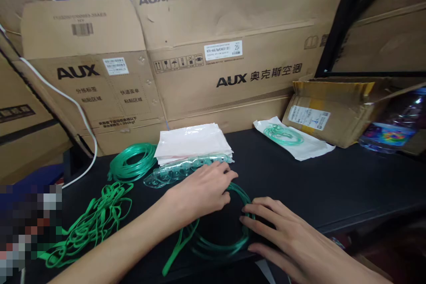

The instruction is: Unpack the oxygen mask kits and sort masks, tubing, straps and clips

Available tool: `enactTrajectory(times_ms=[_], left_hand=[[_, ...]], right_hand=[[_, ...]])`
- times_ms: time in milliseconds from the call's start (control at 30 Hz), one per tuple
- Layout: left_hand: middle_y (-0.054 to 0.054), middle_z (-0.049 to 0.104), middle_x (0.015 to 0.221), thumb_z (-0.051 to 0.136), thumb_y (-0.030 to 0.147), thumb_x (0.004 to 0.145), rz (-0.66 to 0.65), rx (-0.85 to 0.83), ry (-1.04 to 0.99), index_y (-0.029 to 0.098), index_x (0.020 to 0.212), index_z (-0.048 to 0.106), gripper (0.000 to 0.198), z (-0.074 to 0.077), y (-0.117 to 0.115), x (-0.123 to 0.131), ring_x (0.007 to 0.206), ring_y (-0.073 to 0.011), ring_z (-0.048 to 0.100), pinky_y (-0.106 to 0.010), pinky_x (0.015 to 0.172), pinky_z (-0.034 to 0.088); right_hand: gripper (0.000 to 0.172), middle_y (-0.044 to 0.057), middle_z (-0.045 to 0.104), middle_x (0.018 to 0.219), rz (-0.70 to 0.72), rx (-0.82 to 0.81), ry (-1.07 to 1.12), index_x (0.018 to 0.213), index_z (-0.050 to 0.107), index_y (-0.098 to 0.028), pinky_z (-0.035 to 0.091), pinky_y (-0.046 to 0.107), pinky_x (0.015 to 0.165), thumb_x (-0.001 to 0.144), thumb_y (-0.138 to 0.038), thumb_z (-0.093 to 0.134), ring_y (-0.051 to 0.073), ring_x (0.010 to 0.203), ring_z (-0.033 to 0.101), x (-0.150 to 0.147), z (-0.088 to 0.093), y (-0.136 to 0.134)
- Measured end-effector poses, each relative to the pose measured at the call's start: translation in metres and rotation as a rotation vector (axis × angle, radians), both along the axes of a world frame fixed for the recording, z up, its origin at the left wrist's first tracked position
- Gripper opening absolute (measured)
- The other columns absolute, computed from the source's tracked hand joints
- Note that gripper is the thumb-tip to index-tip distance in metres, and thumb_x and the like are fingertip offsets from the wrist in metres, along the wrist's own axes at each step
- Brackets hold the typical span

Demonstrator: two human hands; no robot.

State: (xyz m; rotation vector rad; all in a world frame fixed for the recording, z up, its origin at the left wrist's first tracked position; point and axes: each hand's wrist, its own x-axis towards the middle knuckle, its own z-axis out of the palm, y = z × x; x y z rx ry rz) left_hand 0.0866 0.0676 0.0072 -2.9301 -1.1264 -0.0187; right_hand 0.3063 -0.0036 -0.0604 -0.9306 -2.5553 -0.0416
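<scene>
Hidden or unclear: the lower left corner is pixelated, so what lies there cannot be made out; the right forearm runs out of the bottom edge; a purple shiny bag (399, 124) at the far right is blurred.
Tube coil: a coil of green tubing (219, 242) lies flat on the table (333, 186) near its front edge, partly covered by both hands.
Left hand: the left hand (203, 191) rests palm down on the coil's far side, fingers (226, 173) spread slightly and pressing on the tubing, not closed around it.
Right hand: the right hand (282, 235) lies flat at the coil's right side, fingers (249, 219) apart, tips touching the tubing.
Nearby: a row of clear plastic masks (179, 171) just beyond the left hand; a stack of white bags (193, 142) behind them; a second green coil (133, 162) to the left; loose green straps (93, 222) further left.
Further off: a packed bag with green tubing (293, 137) and an open carton (336, 111) at the right rear.
Surface and room: black table, walled in behind by large AUX cardboard boxes (216, 53); a white cable (80, 115) hangs on the left.
</scene>
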Motion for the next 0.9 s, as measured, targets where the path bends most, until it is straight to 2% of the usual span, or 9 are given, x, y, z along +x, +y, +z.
enactTrajectory(times_ms=[100, 233, 367, 467, 567, 633, 767, 833, 900], left_hand=[[-0.012, 0.065, 0.123, 0.063, 0.02, 0.089, -0.113, -0.061, 0.129, 0.014, 0.123, 0.064, 0.035, 0.002, 0.017, 0.025, 0.115, -0.0277, 0.062, -0.036, 0.095, 0.05], [-0.009, 0.072, 0.103, 0.076, 0.025, 0.079, -0.168, -0.125, 0.196, 0.015, 0.102, 0.071, 0.026, 0.009, 0.036, 0.046, 0.097, -0.0264, 0.068, -0.03, 0.075, 0.05], [-0.007, 0.072, 0.089, 0.071, 0.031, 0.083, -0.157, -0.135, 0.176, 0.016, 0.108, 0.069, 0.029, 0.022, 0.041, 0.049, 0.079, -0.024, 0.068, -0.028, 0.057, 0.042], [-0.005, 0.072, 0.089, 0.064, 0.03, 0.088, -0.163, -0.121, 0.107, 0.02, 0.116, 0.067, 0.029, 0.039, 0.042, 0.043, 0.078, -0.0205, 0.066, -0.026, 0.058, 0.04], [-0.002, 0.073, 0.089, 0.06, 0.025, 0.091, -0.2, -0.093, -0.011, 0.021, 0.118, 0.069, 0.028, 0.063, 0.041, 0.031, 0.079, -0.0172, 0.065, -0.026, 0.066, 0.042], [-0.002, 0.074, 0.09, 0.06, 0.025, 0.091, -0.206, -0.071, -0.152, 0.019, 0.113, 0.072, 0.026, 0.081, 0.04, 0.018, 0.078, -0.0159, 0.064, -0.026, 0.068, 0.043], [-0.002, 0.075, 0.088, 0.06, 0.031, 0.092, -0.045, -0.095, -0.438, 0.018, 0.106, 0.074, 0.024, 0.108, 0.043, -0.028, 0.071, -0.013, 0.063, -0.024, 0.067, 0.046], [-0.001, 0.073, 0.083, 0.059, 0.037, 0.092, 0.114, -0.117, -0.527, 0.018, 0.104, 0.073, 0.026, 0.112, 0.05, -0.063, 0.067, -0.0123, 0.062, -0.024, 0.065, 0.047], [-0.003, 0.074, 0.087, 0.057, 0.041, 0.091, 0.282, -0.084, -0.596, 0.018, 0.101, 0.072, 0.029, 0.108, 0.059, -0.102, 0.068, -0.0127, 0.062, -0.024, 0.066, 0.049]], right_hand=[[0.024, 0.006, 0.072, 0.121, -0.016, 0.026, 0.023, 0.117, 0.07, -0.026, 0.061, 0.047, 0.094, 0.094, -0.029, 0.066, 0.03, 0.115, 0.065, -0.001, 0.003, 0.0], [0.027, 0.01, 0.072, 0.12, -0.021, 0.067, -0.048, 0.117, 0.071, -0.023, 0.062, 0.047, 0.09, 0.092, -0.033, 0.069, 0.032, 0.114, 0.066, 0.003, 0.008, -0.002], [0.035, 0.011, 0.068, 0.13, -0.09, 0.134, 0.015, 0.124, 0.069, -0.026, 0.063, 0.048, 0.089, 0.095, -0.045, 0.063, 0.034, 0.117, 0.066, 0.013, 0.008, -0.002], [0.043, 0.009, 0.057, 0.145, -0.237, 0.098, 0.285, 0.139, 0.057, -0.032, 0.06, 0.045, 0.097, 0.098, -0.044, 0.058, 0.031, 0.123, 0.064, 0.022, 0.007, 0.005], [0.054, 0.008, 0.06, 0.141, -0.386, -0.148, 0.629, 0.148, 0.046, -0.036, 0.058, 0.044, 0.1, 0.097, -0.05, 0.058, 0.029, 0.117, 0.068, 0.026, 0.017, 0.02], [0.058, 0.008, 0.067, 0.132, -0.383, -0.408, 0.816, 0.146, 0.048, -0.034, 0.059, 0.044, 0.097, 0.094, -0.056, 0.06, 0.028, 0.107, 0.072, 0.021, 0.03, 0.033], [0.052, 0.009, 0.069, 0.128, -0.178, -0.808, 1.126, 0.137, 0.054, -0.03, 0.061, 0.041, 0.093, 0.092, -0.053, 0.065, 0.028, 0.105, 0.073, -0.013, 0.064, 0.06], [0.047, 0.011, 0.067, 0.129, -0.045, -0.995, 1.213, 0.134, 0.054, -0.027, 0.059, 0.044, 0.097, 0.094, -0.047, 0.066, 0.029, 0.11, 0.071, -0.038, 0.077, 0.073], [0.045, 0.014, 0.067, 0.127, 0.074, -1.203, 1.202, 0.133, 0.053, -0.023, 0.058, 0.048, 0.097, 0.096, -0.044, 0.063, 0.029, 0.11, 0.07, -0.063, 0.086, 0.088]])
